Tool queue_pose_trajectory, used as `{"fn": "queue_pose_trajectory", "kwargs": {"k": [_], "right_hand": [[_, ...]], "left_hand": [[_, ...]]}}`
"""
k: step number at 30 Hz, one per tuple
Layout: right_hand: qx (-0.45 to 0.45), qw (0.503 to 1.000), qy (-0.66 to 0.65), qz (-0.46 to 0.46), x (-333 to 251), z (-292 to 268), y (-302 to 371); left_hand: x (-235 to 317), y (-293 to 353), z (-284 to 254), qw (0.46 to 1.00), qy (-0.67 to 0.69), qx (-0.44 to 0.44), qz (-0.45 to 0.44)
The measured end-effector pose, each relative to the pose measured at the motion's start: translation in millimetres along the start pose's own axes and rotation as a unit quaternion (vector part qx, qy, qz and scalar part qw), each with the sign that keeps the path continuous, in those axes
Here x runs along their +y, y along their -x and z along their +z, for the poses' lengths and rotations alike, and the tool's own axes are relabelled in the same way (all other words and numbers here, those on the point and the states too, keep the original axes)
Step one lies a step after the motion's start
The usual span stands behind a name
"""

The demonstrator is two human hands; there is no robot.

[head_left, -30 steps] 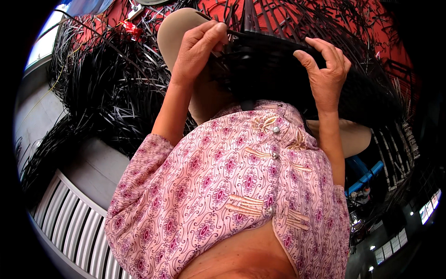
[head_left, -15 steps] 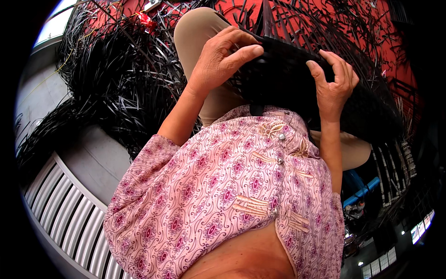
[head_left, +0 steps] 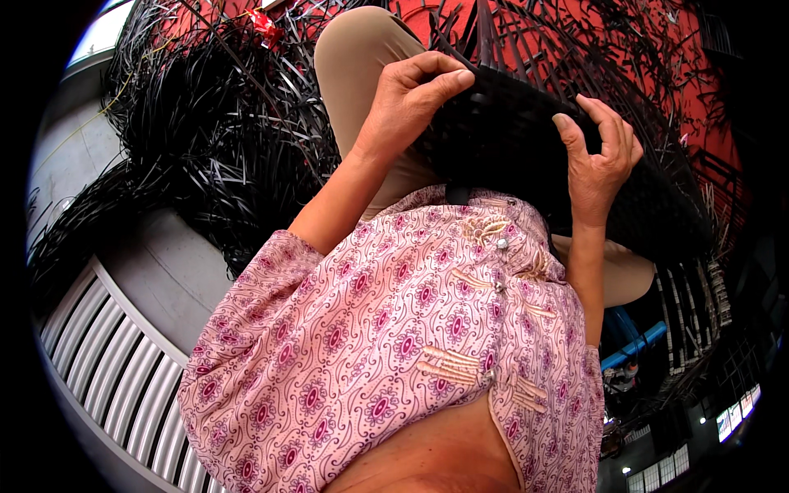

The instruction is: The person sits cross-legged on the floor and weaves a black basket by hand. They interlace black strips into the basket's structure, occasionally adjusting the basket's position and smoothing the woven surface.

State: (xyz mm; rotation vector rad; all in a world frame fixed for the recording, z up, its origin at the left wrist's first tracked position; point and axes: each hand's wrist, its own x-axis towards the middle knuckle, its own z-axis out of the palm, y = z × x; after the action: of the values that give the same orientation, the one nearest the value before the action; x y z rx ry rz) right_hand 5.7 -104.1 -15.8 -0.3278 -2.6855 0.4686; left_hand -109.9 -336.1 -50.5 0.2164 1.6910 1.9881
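A black woven piece [head_left: 501, 131] of flat strips lies across my lap, its loose strip ends [head_left: 546, 49] fanning out beyond the far edge. My left hand [head_left: 411, 94] is closed in a pinch at that edge, thumb and forefinger together on the weave; the exact strip between them is too dark to make out. Farther right along the same edge, my right hand [head_left: 602, 152] has its thumb and fingers apart, with the fingertips at the weave. Much of the weave's surface is lost in shadow.
A big heap of loose black strips [head_left: 177, 123] lies to the left, with a small red wrapper [head_left: 265, 29] on top. Red flooring [head_left: 703, 107] shows beyond the weave. A slatted metal seat [head_left: 107, 353] stands at lower left; a blue bar [head_left: 637, 345] lies at right.
My left thumb and forefinger have come together at the weave's edge. Both hands and the weave sit slightly farther right in view, and my right fingers stay apart.
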Motion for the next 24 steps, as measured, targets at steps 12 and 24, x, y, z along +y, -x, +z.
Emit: {"fn": "queue_pose_trajectory", "kwargs": {"k": [12, 24], "right_hand": [[-0.101, 0.992, -0.079, 0.001, 9.6, -24.8, -13.0], [-0.141, 0.983, -0.116, 0.006, 29.4, -13.9, -30.1]], "left_hand": [[-1.8, -14.1, -13.4, 0.997, -0.039, -0.036, -0.047], [70.9, 5.2, 62.5, 0.791, -0.467, 0.116, 0.379]]}}
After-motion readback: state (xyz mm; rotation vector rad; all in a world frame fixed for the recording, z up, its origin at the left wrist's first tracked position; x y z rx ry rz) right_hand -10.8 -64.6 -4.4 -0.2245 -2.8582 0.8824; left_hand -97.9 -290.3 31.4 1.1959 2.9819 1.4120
